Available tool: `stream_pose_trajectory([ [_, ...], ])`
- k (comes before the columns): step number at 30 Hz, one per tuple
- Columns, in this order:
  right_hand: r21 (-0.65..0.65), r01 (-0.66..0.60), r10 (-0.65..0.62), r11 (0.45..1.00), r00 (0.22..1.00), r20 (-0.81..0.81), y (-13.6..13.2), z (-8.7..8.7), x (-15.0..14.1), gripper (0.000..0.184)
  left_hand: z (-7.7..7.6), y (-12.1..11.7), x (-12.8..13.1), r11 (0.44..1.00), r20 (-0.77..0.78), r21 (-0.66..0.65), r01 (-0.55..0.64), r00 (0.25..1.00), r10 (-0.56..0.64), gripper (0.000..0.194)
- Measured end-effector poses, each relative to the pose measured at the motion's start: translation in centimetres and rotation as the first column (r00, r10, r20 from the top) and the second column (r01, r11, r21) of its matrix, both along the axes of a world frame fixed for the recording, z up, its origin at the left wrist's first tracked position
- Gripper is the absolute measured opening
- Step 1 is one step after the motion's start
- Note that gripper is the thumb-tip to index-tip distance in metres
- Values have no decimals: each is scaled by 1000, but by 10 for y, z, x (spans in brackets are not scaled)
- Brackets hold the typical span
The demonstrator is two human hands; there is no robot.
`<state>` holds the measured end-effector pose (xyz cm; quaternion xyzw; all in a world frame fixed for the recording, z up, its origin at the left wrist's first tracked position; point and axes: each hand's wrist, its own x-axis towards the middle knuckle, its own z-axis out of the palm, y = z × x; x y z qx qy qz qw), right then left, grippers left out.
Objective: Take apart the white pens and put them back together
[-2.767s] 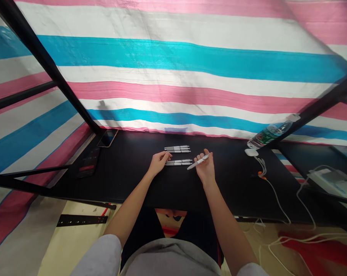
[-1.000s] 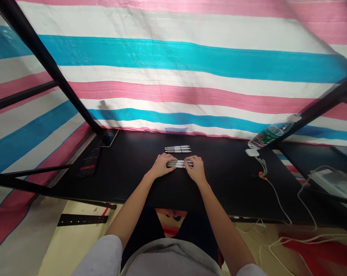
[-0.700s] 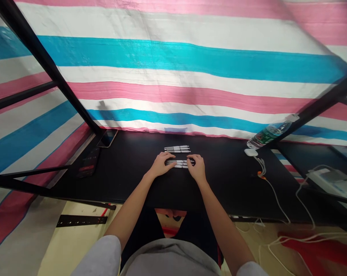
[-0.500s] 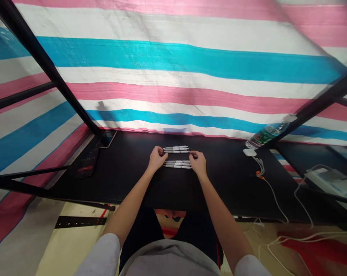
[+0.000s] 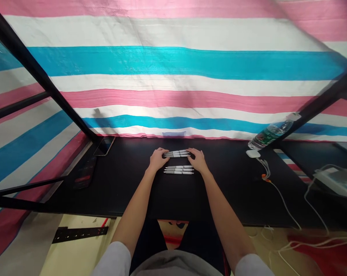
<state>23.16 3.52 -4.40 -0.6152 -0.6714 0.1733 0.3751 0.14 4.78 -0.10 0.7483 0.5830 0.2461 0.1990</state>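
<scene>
A far bundle of white-and-grey pens (image 5: 176, 153) lies crosswise in front of me, side by side. My left hand (image 5: 158, 159) has its thumb and fingers closed around the left ends of these pens. At their right ends, my right hand (image 5: 198, 159) grips in the same way, fingers curled behind and thumb in front. Closer to me, a second group of similar pens (image 5: 179, 170) rests flat on the black table (image 5: 127, 184). My right hand's lower edge is near the right ends of that group.
On the left lie a phone (image 5: 104, 146) and a dark device with a reddish screen (image 5: 84, 174). A water bottle (image 5: 269, 135) leans by the right post, beside a white charger (image 5: 253, 153) with cables. A striped sheet (image 5: 173, 61) hangs behind the table.
Both hands have closed on the ends of the far pens, which now sit closer together. My right hand has moved off the near pens. The view has shifted slightly.
</scene>
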Motion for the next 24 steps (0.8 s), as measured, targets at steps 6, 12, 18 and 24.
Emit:
stream_pose_trajectory([
  [6, 59, 29, -28, 998, 1000, -8, 0, -1, 0, 30, -1, 1, 3, 999, 4, 35, 11, 1000, -11, 31],
  [12, 88, 23, -18, 996, 998, -55, -7, 4, 0, 32, -6, -4, 0, 995, 95, 96, 18, 995, -27, 32],
  [18, 171, 106, -77, 980, 983, -165, -20, 10, 1, 29, -14, -7, -5, 987, 268, 147, -61, 963, 20, 34],
  [24, 154, 166, -139, 974, 975, -172, -21, 10, 6, 22, -19, -7, -5, 963, 436, 162, -218, 891, 128, 10],
])
